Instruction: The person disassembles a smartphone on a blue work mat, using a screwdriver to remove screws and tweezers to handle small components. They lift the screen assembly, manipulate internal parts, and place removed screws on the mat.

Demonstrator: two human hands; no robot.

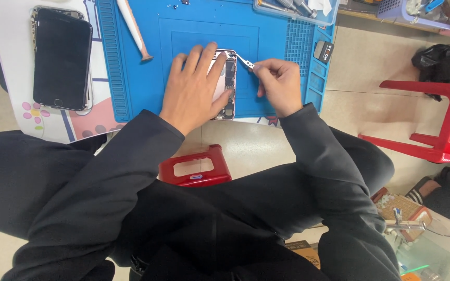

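We see the opened phone on the mat, which lies on the surface. Our left hand rests on the phone; our right hand is just right of it, with tweezers reaching to the phone's top right corner. A screen lies left of the mat, a tool between them, on the mat's left edge. A stool stands below the surface.
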